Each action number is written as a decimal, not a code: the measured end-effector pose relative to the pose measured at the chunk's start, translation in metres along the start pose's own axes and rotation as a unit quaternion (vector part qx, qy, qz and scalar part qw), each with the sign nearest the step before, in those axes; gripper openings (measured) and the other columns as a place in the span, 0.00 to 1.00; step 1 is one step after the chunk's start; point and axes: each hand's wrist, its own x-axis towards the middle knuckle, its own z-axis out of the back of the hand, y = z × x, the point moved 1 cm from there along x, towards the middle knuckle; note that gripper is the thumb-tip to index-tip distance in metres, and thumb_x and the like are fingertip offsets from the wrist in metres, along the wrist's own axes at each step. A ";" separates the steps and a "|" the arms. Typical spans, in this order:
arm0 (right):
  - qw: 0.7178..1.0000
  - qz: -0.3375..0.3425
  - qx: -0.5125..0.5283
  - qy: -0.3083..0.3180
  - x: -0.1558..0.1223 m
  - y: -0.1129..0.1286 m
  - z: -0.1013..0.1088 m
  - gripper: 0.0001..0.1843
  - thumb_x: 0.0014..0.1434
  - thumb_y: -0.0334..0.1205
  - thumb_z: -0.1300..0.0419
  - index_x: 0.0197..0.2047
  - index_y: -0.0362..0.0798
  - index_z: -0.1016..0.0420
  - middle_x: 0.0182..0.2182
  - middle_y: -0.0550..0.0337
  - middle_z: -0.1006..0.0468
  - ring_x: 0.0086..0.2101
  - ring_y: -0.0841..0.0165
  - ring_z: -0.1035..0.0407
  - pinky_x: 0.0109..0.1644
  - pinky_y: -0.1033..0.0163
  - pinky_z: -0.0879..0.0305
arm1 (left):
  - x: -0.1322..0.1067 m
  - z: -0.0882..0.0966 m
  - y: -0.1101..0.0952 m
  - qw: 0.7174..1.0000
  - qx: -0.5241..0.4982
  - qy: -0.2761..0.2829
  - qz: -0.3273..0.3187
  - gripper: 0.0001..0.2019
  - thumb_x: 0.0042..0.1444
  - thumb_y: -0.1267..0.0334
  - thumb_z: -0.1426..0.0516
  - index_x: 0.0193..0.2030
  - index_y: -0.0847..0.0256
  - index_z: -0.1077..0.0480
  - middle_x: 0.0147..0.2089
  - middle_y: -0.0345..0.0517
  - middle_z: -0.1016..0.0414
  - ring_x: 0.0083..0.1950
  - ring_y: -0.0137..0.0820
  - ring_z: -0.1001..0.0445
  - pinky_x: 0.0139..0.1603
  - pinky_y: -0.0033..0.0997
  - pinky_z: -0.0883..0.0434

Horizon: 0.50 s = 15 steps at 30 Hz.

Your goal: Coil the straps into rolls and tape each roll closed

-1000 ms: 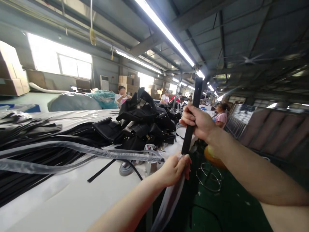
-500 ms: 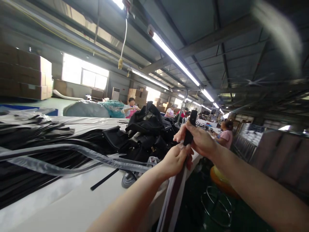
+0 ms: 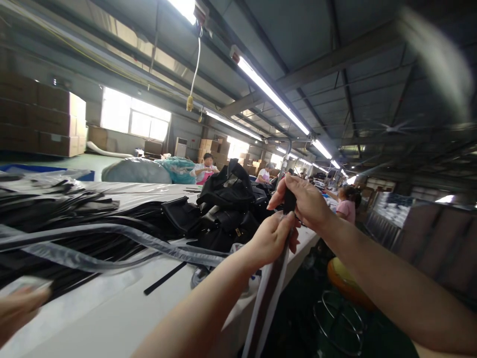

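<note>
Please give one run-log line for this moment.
left hand: grips clear sleeve; right hand: holds black strap; table: black heap; left edge: another person's hand

Right of centre, the right hand (image 3: 307, 200) sits just above the left hand (image 3: 272, 237), both on a strap (image 3: 289, 201). A plastic sleeve (image 3: 269, 293) hangs below them to the bottom edge. On the table (image 3: 112, 318), lower left, loose strips (image 3: 128, 223) lie left of a heap of bags (image 3: 227, 191). Another person's hand (image 3: 20, 311) is at the lower-left edge; a stool (image 3: 346, 283), lower right.
</note>
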 end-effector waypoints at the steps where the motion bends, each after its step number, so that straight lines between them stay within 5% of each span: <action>1: 1.000 -0.013 -0.001 -0.003 -0.002 -0.001 -0.003 0.21 0.59 0.58 0.41 0.31 0.46 0.32 0.23 0.57 0.21 0.26 0.65 0.24 0.30 0.63 0.27 | 0.002 0.002 -0.004 1.000 0.003 -0.001 -0.003 0.24 0.62 0.41 0.52 0.30 0.62 0.36 0.21 0.37 0.34 0.21 0.25 0.33 0.24 0.25 0.34; 7: 0.995 -0.075 -0.059 0.012 -0.011 -0.002 -0.010 0.24 0.60 0.60 0.45 0.34 0.45 0.30 0.33 0.51 0.17 0.13 0.70 0.33 0.10 0.68 0.41 | 0.004 0.006 -0.015 0.999 0.027 -0.036 -0.009 0.27 0.63 0.42 0.53 0.22 0.61 0.38 0.18 0.38 0.36 0.20 0.25 0.34 0.24 0.25 0.33; 15: 0.987 -0.127 -0.088 0.050 -0.025 -0.010 -0.011 0.24 0.63 0.52 0.51 0.37 0.43 0.20 0.49 0.48 0.21 0.14 0.71 0.32 0.10 0.66 0.39 | -0.002 0.007 0.000 0.998 0.053 -0.037 -0.012 0.28 0.63 0.42 0.54 0.19 0.61 0.40 0.16 0.37 0.39 0.18 0.23 0.37 0.22 0.24 0.35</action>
